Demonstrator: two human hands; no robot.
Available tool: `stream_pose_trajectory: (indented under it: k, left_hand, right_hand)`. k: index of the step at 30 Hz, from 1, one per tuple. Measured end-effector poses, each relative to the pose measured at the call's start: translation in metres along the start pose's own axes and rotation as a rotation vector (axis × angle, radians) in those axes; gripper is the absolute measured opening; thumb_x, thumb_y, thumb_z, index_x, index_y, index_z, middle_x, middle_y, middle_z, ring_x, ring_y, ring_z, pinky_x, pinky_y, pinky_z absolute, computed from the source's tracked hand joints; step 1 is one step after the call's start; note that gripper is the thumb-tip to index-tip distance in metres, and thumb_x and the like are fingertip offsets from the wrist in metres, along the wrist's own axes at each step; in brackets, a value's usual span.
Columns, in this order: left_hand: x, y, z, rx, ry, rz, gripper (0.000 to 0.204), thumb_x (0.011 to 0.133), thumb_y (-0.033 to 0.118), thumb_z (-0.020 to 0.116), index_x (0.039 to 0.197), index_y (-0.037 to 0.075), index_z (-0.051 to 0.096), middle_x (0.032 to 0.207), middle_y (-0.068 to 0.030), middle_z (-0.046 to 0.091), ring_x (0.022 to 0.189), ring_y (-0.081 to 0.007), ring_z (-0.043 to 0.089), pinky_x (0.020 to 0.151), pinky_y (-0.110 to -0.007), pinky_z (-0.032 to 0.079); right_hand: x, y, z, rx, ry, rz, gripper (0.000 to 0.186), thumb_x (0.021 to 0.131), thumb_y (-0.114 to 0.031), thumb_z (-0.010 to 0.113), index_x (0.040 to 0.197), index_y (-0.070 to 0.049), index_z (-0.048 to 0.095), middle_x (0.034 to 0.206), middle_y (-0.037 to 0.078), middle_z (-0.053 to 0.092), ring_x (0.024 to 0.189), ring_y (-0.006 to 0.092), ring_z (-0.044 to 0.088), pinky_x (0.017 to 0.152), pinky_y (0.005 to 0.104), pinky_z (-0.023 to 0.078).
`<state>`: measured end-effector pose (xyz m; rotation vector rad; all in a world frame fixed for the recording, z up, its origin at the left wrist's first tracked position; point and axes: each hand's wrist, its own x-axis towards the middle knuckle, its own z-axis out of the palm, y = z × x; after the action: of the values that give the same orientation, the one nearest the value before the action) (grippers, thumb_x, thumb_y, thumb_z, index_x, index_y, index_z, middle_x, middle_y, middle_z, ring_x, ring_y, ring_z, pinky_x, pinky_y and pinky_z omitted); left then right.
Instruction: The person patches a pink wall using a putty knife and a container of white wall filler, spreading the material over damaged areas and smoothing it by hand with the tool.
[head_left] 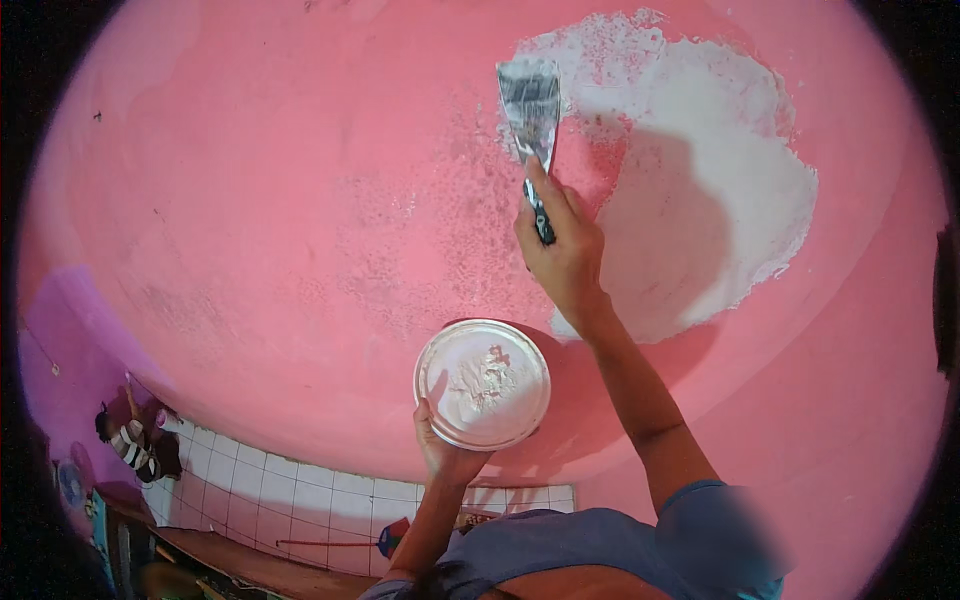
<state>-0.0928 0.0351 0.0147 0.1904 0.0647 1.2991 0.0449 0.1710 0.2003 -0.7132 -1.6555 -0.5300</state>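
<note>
My right hand (565, 245) grips the dark handle of a putty knife (530, 105). Its wide metal blade points up and lies at or just off the pink wall (300, 180), near the left edge of a white putty patch (730, 140). Smears of white cover part of the blade. Lower down, my left hand (445, 445) holds a round white lid (482, 432) from below, thumb over its rim. A lump of white putty (485, 380) sits on the lid. Left of the knife, the wall is rough and pitted.
White tiles (310, 490) run along the bottom left, with a red stick (330, 543) lying across them. A striped black-and-white item (133, 450) is at the far left, beside a purple wall (80, 350). A wooden edge (270, 560) crosses below the tiles.
</note>
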Motion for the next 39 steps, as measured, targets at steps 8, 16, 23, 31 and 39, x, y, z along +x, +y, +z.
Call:
stream_pose_trajectory:
  k: [8,16,23,31,39]
  left_hand:
    - [0.003,-0.001,0.001,0.065,0.005,0.042,0.077,0.081,0.062,0.047,0.146,0.024,0.028,0.150,-0.0095,0.029,0.136,-0.0338,0.030,0.107,-0.060,0.027]
    - [0.006,-0.006,0.007,0.207,0.097,0.117,0.081,0.082,0.068,0.040,0.146,0.020,0.028,0.150,-0.0121,0.027,0.136,-0.0366,0.029,0.103,-0.064,0.029]
    - [0.003,-0.012,-0.005,0.147,0.120,0.173,0.081,0.079,0.063,0.050,0.146,0.021,0.029,0.151,-0.0085,0.028,0.136,-0.0331,0.029,0.107,-0.061,0.025]
    - [0.002,-0.006,-0.011,0.092,0.072,0.083,0.081,0.079,0.063,0.051,0.146,0.024,0.028,0.151,-0.0081,0.026,0.138,-0.0335,0.026,0.106,-0.063,0.025]
    - [0.005,-0.005,-0.009,0.216,0.101,0.136,0.082,0.082,0.069,0.041,0.147,0.022,0.024,0.152,-0.0121,0.022,0.137,-0.0380,0.026,0.101,-0.070,0.028]
  right_hand:
    - [-0.075,-0.016,-0.004,0.186,-0.150,0.100,0.058,0.077,0.000,0.065,0.132,-0.008,0.052,0.081,0.012,0.058,0.065,0.0246,0.058,0.058,0.0367,0.048]
    - [0.006,-0.010,-0.001,0.190,0.121,0.070,0.052,0.078,0.001,0.064,0.129,-0.005,0.054,0.087,0.015,0.063,0.068,0.0232,0.061,0.058,0.0341,0.049]
    - [-0.074,-0.002,0.002,0.188,0.025,0.123,0.054,0.075,0.003,0.066,0.128,-0.006,0.057,0.079,0.014,0.061,0.061,0.0227,0.059,0.057,0.0339,0.048]
    - [0.007,0.028,-0.023,0.044,0.138,0.095,0.045,0.079,0.001,0.065,0.124,-0.005,0.060,0.081,0.007,0.065,0.058,0.0042,0.051,0.051,0.0238,0.045]
    - [-0.100,0.028,-0.014,0.071,-0.032,0.181,0.054,0.078,0.000,0.066,0.130,-0.013,0.055,0.087,0.014,0.063,0.066,0.0238,0.064,0.057,0.0336,0.051]
